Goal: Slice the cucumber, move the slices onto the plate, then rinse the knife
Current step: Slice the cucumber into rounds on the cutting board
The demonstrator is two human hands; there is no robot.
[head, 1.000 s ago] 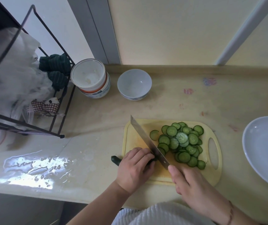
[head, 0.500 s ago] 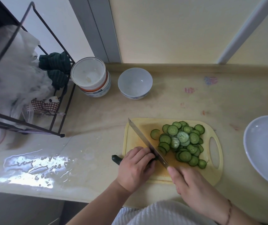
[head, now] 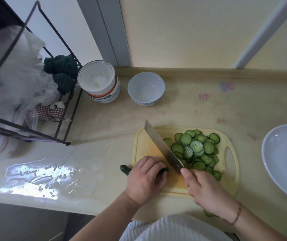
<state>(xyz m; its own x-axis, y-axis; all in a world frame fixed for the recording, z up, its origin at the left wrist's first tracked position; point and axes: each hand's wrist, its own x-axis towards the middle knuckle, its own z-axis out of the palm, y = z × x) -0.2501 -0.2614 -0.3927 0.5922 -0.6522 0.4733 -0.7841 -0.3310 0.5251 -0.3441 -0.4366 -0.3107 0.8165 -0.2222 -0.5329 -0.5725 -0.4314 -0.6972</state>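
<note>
— What's her left hand (head: 145, 180) doing?
— Its fingers curl over the cucumber (head: 126, 169) stub at the cutting board (head: 177, 187) edge.
— And the right hand (head: 204, 189)?
— It grips the knife (head: 162, 147), blade beside the left knuckles. Slices (head: 195, 149) are piled on the board; the plate (head: 285, 160) sits right on the surface (head: 104, 136).

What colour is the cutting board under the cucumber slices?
The cutting board is pale yellow, with an orange stain near the knife. The head view shows it best.
</note>
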